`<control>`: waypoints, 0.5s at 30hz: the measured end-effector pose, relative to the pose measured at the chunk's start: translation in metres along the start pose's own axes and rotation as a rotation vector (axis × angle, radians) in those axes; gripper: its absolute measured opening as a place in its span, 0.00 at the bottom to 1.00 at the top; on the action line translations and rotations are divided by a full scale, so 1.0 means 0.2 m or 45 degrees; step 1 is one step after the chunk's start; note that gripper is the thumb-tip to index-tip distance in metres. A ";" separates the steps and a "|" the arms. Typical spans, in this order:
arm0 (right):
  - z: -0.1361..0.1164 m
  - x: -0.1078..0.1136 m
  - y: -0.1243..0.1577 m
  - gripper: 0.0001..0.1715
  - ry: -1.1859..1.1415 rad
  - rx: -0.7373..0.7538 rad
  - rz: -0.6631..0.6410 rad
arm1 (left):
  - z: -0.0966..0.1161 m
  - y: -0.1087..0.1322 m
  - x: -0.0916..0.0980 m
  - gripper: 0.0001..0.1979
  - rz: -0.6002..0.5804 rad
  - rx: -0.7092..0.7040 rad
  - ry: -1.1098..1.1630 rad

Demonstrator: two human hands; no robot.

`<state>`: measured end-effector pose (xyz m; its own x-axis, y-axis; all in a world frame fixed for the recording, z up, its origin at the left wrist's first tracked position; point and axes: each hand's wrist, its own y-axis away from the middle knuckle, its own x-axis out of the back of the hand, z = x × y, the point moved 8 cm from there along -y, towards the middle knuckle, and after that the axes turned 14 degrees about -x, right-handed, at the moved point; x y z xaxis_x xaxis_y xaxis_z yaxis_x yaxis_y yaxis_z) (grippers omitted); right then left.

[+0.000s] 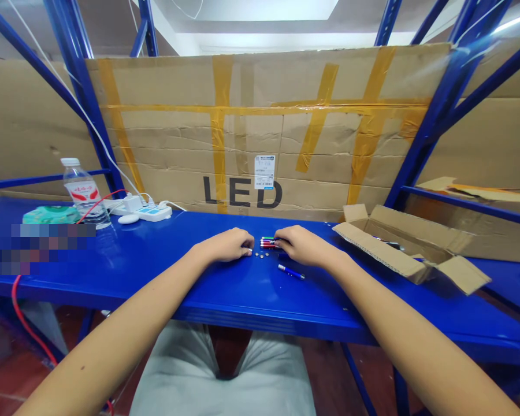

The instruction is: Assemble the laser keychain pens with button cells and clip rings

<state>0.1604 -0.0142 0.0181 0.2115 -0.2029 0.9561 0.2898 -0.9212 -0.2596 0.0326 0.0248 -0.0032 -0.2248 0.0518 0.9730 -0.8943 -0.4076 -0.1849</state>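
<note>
Bare forearms (125, 332) of ours reached across the glossy blue metal table (238, 294). Nearest lay a slim blue pen-shaped tube (291, 271), probably light, stiff and slippery, best pinched mid-barrel. Beyond sat small round silvery discs (262, 255). Our left hand (231, 245) curled beside them, its grip hidden; our right hand (301, 244) met shiny red and green tubes (267, 244), how closed we couldn't tell.
</note>
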 end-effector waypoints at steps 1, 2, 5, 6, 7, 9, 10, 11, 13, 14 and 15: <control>0.00 0.00 0.00 0.13 -0.009 0.000 0.001 | -0.01 0.00 0.00 0.06 -0.018 0.044 0.002; 0.00 0.01 0.00 0.13 -0.020 0.002 0.004 | -0.02 0.01 0.00 0.06 -0.031 0.094 0.005; 0.00 0.01 0.00 0.13 -0.055 0.011 -0.003 | -0.06 0.02 0.00 0.08 -0.043 0.227 0.022; 0.00 0.01 0.00 0.13 -0.065 0.011 -0.009 | -0.07 0.02 0.01 0.08 -0.036 0.257 0.029; 0.00 0.01 0.00 0.13 -0.072 0.009 -0.014 | -0.08 0.02 0.01 0.08 -0.024 0.281 0.035; 0.00 0.01 0.00 0.14 -0.076 -0.003 -0.018 | -0.09 0.03 0.01 0.09 0.002 0.315 0.048; 0.01 0.01 0.00 0.14 -0.075 -0.016 -0.015 | -0.10 0.03 0.01 0.10 0.015 0.329 0.059; 0.01 0.01 0.00 0.13 -0.075 -0.032 -0.013 | -0.10 0.03 0.01 0.10 0.024 0.340 0.074; 0.03 0.02 0.00 0.12 -0.085 -0.066 -0.011 | -0.12 0.03 0.01 0.10 0.035 0.354 0.106; 0.04 0.02 0.00 0.12 -0.093 -0.080 -0.012 | -0.12 0.03 0.01 0.10 0.039 0.357 0.115; 0.04 0.02 -0.01 0.12 -0.100 -0.093 -0.015 | -0.12 0.03 0.01 0.09 0.043 0.357 0.115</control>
<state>0.1688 -0.0110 0.0205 0.2823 -0.1681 0.9445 0.2243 -0.9457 -0.2354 0.0172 0.0449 -0.0064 -0.2974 0.1093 0.9485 -0.7468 -0.6456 -0.1598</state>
